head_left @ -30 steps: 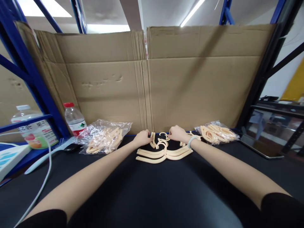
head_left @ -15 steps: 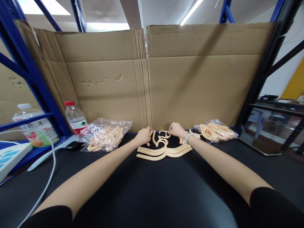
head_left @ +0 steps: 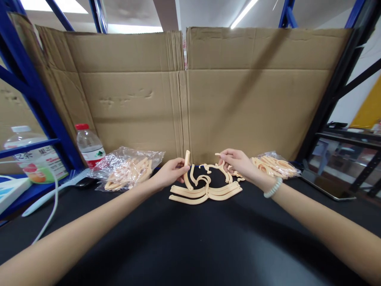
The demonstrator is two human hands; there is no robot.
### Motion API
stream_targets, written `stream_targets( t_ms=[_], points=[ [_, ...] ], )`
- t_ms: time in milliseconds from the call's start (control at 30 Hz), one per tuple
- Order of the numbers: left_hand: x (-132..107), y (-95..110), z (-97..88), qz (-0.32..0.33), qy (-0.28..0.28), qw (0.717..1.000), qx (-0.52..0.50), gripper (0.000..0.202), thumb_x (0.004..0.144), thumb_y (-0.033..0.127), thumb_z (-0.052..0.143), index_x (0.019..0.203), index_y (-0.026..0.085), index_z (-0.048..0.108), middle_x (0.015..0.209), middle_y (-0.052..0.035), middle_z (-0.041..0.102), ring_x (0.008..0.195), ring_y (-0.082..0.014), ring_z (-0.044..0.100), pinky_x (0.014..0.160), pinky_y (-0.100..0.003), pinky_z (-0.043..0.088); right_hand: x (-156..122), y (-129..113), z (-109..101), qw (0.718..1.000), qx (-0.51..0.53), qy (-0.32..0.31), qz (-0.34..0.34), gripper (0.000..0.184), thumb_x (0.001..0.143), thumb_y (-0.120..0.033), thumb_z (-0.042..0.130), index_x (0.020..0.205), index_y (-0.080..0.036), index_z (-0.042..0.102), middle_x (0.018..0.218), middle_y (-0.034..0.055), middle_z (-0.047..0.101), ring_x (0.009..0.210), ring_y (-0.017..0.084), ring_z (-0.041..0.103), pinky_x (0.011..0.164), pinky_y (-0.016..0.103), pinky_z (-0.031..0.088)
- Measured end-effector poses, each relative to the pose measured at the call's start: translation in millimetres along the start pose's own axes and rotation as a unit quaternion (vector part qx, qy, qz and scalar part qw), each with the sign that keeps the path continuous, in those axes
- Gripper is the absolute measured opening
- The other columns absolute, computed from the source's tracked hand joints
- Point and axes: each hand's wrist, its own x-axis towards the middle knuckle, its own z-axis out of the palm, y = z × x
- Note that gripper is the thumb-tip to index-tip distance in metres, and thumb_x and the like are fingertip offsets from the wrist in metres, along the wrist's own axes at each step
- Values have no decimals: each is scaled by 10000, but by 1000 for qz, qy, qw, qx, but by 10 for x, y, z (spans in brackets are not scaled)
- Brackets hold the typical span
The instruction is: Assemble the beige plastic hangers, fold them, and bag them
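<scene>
My left hand [head_left: 169, 174] is closed on a beige hanger arm [head_left: 187, 159], a slim curved strip raised at a slant above the table. Over on the right, the fingers of my right hand [head_left: 237, 162] pinch a small beige hanger piece [head_left: 218, 154], mostly covered by the fingers, so its exact shape is unclear. Between and below the hands lie folding hangers [head_left: 224, 194] with spread arms and a hook [head_left: 204, 177] in the middle. A loose curved arm [head_left: 192, 174] and several smaller hanger pieces [head_left: 207, 167] lie behind them.
Clear bags of beige hanger parts lie left [head_left: 131, 171] and right [head_left: 278, 163] on the black table [head_left: 190, 242]. A red-capped bottle [head_left: 91, 147] stands at left, a dark flat device [head_left: 329, 184] at right. Cardboard [head_left: 238, 99] walls the back.
My left hand has lifted a hanger arm and shifted slightly left and nearer. My right hand has moved right, raising a small piece. The view has shifted slightly.
</scene>
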Motion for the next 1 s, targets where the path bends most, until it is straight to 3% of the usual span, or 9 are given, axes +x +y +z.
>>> stream_targets(
  t_ms=[100,167,233,367,500,667,1000],
  points=[
    [-329,30,184,6,-34,996,-78,284,956,460,438,897,182,427,815,-37,682,566,-126,658,501,-230,530,-359,73,156,998,61,-4,-35,260,937,-450,496,946,-190,491,745,-26,605,393,47,524,335,147,321],
    [-513,-1,351,-6,-65,974,-216,338,940,529,461,935,205,363,799,-42,704,482,-124,641,449,-222,496,-543,119,265,994,95,-14,-45,304,920,-502,506,962,-202,479,710,-48,581,369,56,526,319,145,316],
    [-654,-47,514,-2,-41,956,-291,369,922,544,507,940,214,343,783,-32,706,498,-135,656,468,-234,513,-666,143,356,992,110,-22,-49,312,907,-504,535,975,-201,501,691,-56,556,388,71,551,332,156,363],
    [-787,-123,712,-8,30,939,-344,389,864,431,661,978,207,364,794,-8,705,552,-112,660,528,-220,531,-774,148,446,991,112,-10,-68,312,894,-463,584,1041,-188,591,747,-27,552,451,90,585,393,207,461],
    [-782,-172,742,-26,42,935,-351,486,728,288,799,998,201,405,826,-3,710,684,-133,694,648,-249,570,-810,157,453,992,107,9,-60,331,880,-429,611,1097,-181,642,748,-4,581,474,102,579,418,233,479],
    [-781,-185,745,-43,16,943,-330,384,711,208,778,949,180,479,855,-20,716,701,-149,710,705,-287,580,-844,166,452,996,65,0,-65,329,887,-345,610,1173,-188,649,624,-24,572,501,118,575,480,253,510],
    [-788,-178,739,-25,4,949,-314,198,722,183,765,800,144,588,812,-12,682,683,-121,671,689,-252,555,-903,216,463,987,18,12,-158,363,902,-198,594,1246,-309,631,829,-1,558,573,97,573,544,249,572]
  ],
)
